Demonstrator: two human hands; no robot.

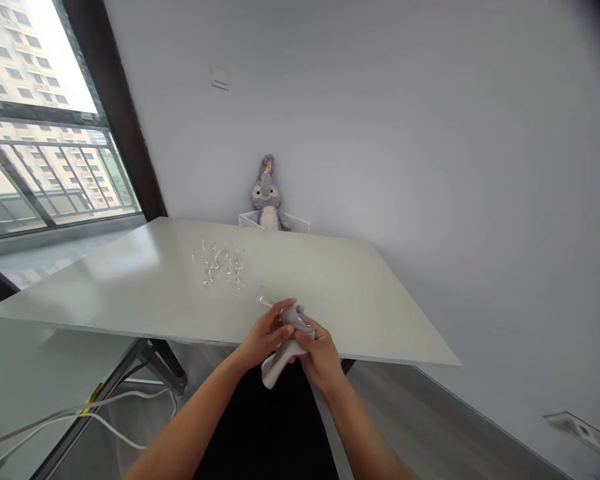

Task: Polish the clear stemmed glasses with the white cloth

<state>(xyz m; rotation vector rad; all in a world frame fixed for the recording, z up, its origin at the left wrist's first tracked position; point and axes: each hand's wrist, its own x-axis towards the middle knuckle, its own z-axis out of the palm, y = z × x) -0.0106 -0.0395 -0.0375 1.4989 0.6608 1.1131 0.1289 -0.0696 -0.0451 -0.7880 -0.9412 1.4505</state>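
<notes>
Just over the front edge of the white table [300, 273], my two hands come together around a small clear stemmed glass [265, 300]. Its foot and stem point to the upper left, past the fingers of my left hand [269, 335], which is closed on the glass. My right hand [321, 350] is closed on a light grey cloth [278, 365]. The cloth is bunched around the glass's bowl, and a loose end hangs below my hands. Cloth and fingers hide most of the bowl. Several more stemmed glasses [220, 261] stand in a group farther back to the left.
A grey plush toy [267, 193] sits in a white perforated basket [299, 225] against the wall behind the table. At lower left are a second tabletop [35, 373] and white cables [115, 398]. A window [40, 120] is at the left.
</notes>
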